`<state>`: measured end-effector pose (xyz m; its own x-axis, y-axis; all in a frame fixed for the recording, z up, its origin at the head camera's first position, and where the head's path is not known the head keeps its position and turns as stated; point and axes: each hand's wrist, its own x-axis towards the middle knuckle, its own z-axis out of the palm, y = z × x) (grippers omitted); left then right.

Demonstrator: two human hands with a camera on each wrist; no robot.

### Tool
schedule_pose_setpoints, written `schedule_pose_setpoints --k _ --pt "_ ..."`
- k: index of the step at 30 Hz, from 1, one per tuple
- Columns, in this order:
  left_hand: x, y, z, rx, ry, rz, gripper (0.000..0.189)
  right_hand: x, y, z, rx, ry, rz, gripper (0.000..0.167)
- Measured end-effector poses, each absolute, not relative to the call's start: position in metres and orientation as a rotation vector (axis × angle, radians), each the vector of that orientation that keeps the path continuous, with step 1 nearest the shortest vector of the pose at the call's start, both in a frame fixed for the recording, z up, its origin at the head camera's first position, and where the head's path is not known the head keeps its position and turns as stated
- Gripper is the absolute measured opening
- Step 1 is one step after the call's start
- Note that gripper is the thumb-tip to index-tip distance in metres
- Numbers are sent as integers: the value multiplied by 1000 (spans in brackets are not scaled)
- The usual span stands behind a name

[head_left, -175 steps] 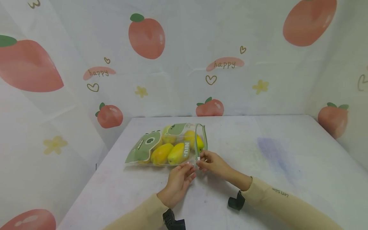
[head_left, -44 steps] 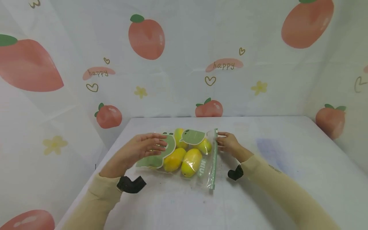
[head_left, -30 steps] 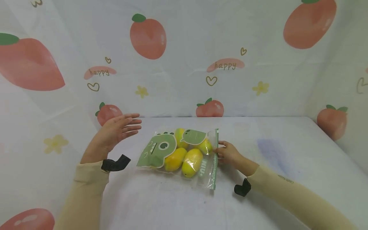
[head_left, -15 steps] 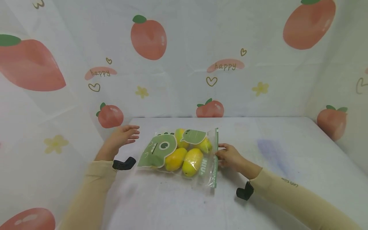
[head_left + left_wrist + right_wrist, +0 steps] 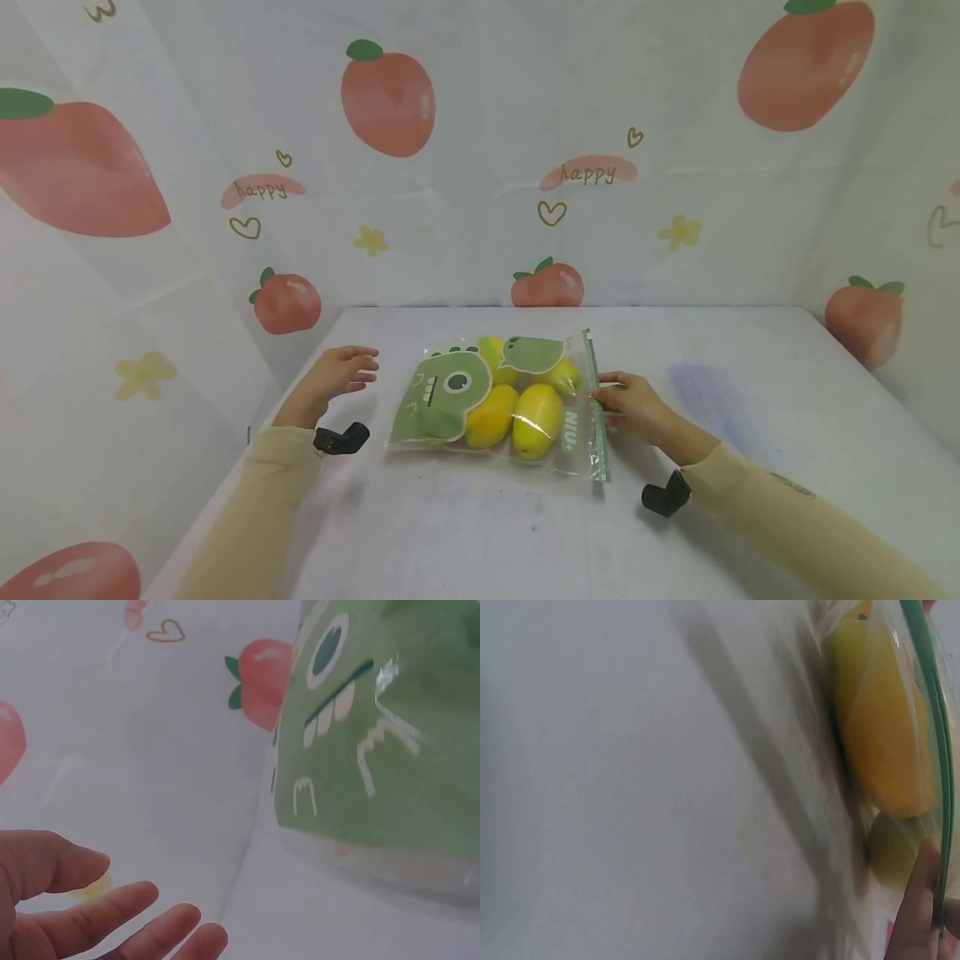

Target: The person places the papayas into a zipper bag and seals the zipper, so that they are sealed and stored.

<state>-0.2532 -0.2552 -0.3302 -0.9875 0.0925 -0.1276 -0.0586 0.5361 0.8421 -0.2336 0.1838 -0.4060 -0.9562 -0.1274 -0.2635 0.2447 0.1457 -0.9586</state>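
Observation:
A clear zip bag with a green dinosaur print lies on the white table, holding several yellow mangoes. Its green zip strip runs along the right side. My right hand pinches that edge near its middle; in the right wrist view, the fingers lie on both sides of the strip. To the left of the bag, my left hand hovers with relaxed fingers and holds nothing. The left wrist view shows a gap between this hand and the bag's printed end.
The white table carries a faint purple stain at the right. A fruit-print cloth hangs behind and along both sides. A black wrist camera sits on the left wrist, and another camera on the right.
Earlier both hands were at the zip's near corner. The left hand has since moved off to the left. Over the last half second the bag has slid right with my right hand.

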Motion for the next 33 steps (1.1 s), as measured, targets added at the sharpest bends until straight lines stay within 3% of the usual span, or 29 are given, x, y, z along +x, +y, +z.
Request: schedule_pose_setpoints --k 12,33 --pt "-254 -250 -337 23 2599 1396 46 -229 231 -413 124 2127 -1912 59" --pt "-252 -252 -342 51 2561 1429 48 -229 250 -410 119 2135 -1838 60"
